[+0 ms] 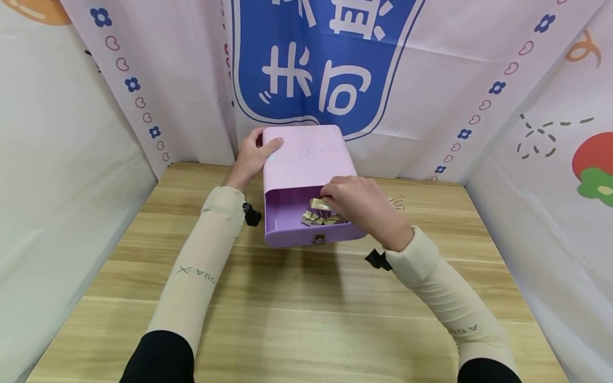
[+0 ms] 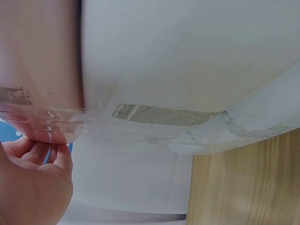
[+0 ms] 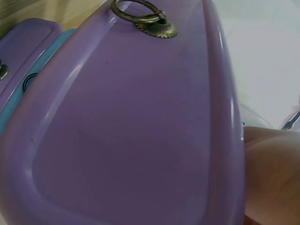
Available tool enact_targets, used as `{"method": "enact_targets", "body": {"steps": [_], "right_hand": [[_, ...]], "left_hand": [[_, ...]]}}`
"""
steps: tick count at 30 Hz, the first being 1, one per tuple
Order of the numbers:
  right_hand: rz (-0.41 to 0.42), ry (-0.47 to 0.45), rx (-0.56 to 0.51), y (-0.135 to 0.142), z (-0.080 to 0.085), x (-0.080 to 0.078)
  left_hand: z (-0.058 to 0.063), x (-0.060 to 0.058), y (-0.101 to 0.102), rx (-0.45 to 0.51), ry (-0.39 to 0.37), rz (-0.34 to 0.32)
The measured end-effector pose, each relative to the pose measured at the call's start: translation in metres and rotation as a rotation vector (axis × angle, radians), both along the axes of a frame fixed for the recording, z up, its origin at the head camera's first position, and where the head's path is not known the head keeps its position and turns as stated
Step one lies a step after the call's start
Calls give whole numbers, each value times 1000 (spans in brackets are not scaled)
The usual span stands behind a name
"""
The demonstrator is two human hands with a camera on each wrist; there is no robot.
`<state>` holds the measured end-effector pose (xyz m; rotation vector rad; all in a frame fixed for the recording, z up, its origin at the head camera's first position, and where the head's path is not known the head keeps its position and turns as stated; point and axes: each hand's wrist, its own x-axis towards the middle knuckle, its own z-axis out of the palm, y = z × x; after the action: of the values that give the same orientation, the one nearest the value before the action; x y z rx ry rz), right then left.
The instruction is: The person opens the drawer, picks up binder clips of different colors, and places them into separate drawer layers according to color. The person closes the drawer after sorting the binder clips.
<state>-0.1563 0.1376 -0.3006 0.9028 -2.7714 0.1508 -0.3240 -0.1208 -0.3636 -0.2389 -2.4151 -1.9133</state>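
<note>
A pink box with drawers [image 1: 306, 154] stands on the table, its top purple drawer [image 1: 287, 207] pulled out toward me. Gold binder clips [image 1: 313, 219] lie in the drawer's right half. My left hand [image 1: 253, 158] grips the box's back left edge, thumb on top; the left wrist view shows that hand [image 2: 35, 183] with fingers curled against the edge. My right hand [image 1: 364, 205] reaches over the drawer's right side and pinches a gold binder clip [image 1: 320, 204] at its fingertips. In the right wrist view the drawer front [image 3: 136, 126] covers most of that hand [image 3: 272, 173].
Wire handles of more clips [image 1: 397, 202] show on the table right of my right hand. A ring pull [image 3: 140, 11] hangs on the drawer front; purple and blue drawer fronts [image 3: 30, 51] appear beside it. Printed cloth [image 1: 431, 80] stands behind the wooden table [image 1: 297, 330].
</note>
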Motion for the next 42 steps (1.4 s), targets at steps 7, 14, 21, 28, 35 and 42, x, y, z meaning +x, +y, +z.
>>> {"method": "enact_targets", "body": {"steps": [7, 14, 21, 28, 35, 42], "right_hand": [[23, 25, -66, 5, 2, 2], [44, 84, -135, 16, 7, 7], [8, 127, -159, 32, 10, 10], [-20, 138, -185, 50, 12, 14], [-64, 149, -184, 67, 12, 16], [-109, 158, -182, 85, 8, 17]], "left_hand": [[2, 3, 1, 2, 3, -1], [2, 4, 0, 3, 0, -6], [2, 1, -1, 3, 0, -2], [1, -1, -1, -8, 2, 6], [1, -1, -1, -5, 4, 6], [0, -1, -1, -6, -8, 3]]}}
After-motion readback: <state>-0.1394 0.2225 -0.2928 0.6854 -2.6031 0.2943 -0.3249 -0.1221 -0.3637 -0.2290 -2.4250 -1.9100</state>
